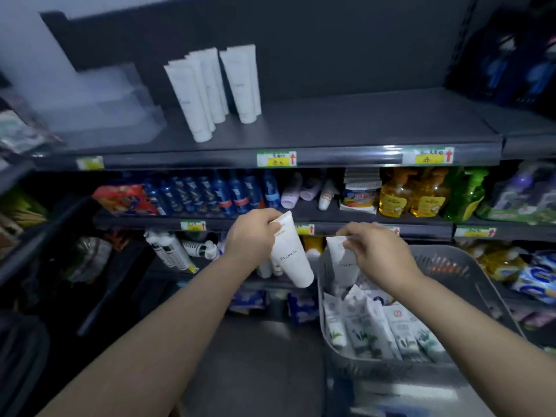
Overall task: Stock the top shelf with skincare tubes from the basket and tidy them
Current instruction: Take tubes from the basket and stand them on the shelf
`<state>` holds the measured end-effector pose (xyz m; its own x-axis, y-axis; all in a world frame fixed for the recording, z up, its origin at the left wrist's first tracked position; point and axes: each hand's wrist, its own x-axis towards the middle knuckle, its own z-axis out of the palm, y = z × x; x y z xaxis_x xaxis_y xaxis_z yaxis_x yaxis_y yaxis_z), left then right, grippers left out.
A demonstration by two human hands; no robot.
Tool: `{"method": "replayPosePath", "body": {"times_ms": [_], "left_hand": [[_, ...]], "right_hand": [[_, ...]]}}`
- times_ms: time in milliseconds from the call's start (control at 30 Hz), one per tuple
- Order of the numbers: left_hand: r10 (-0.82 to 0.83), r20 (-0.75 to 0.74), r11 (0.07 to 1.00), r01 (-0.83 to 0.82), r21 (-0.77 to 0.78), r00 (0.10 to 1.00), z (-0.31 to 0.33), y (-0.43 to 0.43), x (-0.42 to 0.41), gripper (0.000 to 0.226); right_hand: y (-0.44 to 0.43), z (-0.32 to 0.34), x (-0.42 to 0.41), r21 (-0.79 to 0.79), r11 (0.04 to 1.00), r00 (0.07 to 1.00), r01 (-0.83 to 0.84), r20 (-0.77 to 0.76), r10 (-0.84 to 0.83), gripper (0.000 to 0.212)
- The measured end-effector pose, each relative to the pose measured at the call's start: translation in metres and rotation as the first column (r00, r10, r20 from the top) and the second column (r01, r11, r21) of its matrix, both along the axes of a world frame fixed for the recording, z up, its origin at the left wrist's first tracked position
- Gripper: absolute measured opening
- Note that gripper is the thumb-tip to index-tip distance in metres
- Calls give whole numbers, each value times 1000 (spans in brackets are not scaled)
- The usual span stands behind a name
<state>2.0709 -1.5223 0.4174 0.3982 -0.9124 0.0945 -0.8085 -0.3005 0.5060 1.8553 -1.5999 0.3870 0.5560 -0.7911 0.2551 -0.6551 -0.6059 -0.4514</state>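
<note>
My left hand [251,236] grips a white skincare tube [293,257] by its crimped end, cap pointing down, just left of the basket. My right hand [376,251] pinches the top of a second white tube [340,260] that stands inside the grey basket [481,284]. Several more tubes [379,326] lie in the basket's bottom. On the dark top shelf [361,124] several white tubes [210,88] stand cap-down in two small groups at the left of centre.
A clear plastic bin [99,106] sits at the top shelf's left end. Lower shelves hold blue bottles [210,194], yellow and green detergent bottles [421,194] and packets. Price labels [276,159] line the shelf edge. Dark floor lies below, with another shelf unit at far left.
</note>
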Motion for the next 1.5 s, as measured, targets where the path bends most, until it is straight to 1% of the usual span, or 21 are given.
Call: {"method": "replayPosePath", "body": {"times_ms": [67, 133, 267, 333, 400, 533, 600, 700, 933, 1133, 1200, 1367, 1500], "left_hand": [[21, -16, 997, -22, -74, 1000, 22, 16, 18, 20], [44, 13, 990, -42, -133, 999, 44, 29, 34, 21], [63, 87, 980, -45, -191, 994, 84, 43, 63, 22], [76, 89, 976, -55, -212, 993, 106, 46, 73, 23], [71, 90, 969, -47, -242, 993, 128, 46, 82, 24], [61, 145, 953, -15, -302, 988, 164, 34, 102, 26], [62, 148, 946, -10, -324, 987, 176, 25, 112, 26], [65, 158, 936, -5, -351, 985, 187, 9, 125, 26], [30, 187, 954, 28, -298, 982, 220, -69, 154, 20], [14, 275, 965, 60, -257, 961, 229, -151, 165, 28], [25, 300, 969, 51, -242, 953, 223, -175, 170, 29], [11, 318, 982, 50, -185, 948, 214, -223, 184, 31], [-25, 343, 992, 66, -111, 939, 206, -249, 198, 31]], "right_hand": [[13, 16, 18, -33, 999, 999, 24, 47, -23, 18], [23, 34, 32, -67, 996, 994, 60, 94, -53, 18], [38, 68, 57, -108, 989, 985, 104, 145, -88, 17], [44, 86, 67, -124, 984, 981, 126, 165, -105, 17], [45, 107, 75, -164, 978, 979, 132, 178, -102, 18], [41, 149, 96, -259, 957, 983, 132, 161, -92, 24], [33, 164, 106, -268, 953, 981, 142, 165, -100, 25], [19, 182, 118, -262, 953, 971, 155, 216, -99, 25], [-43, 207, 148, -247, 955, 950, 161, 301, -82, 28], [-105, 215, 170, -256, 955, 926, 152, 375, -47, 24], [-121, 214, 174, -253, 956, 927, 150, 373, -47, 23], [-150, 208, 184, -254, 958, 950, 136, 308, -54, 23], [-161, 208, 192, -245, 961, 949, 127, 312, -46, 20]]}}
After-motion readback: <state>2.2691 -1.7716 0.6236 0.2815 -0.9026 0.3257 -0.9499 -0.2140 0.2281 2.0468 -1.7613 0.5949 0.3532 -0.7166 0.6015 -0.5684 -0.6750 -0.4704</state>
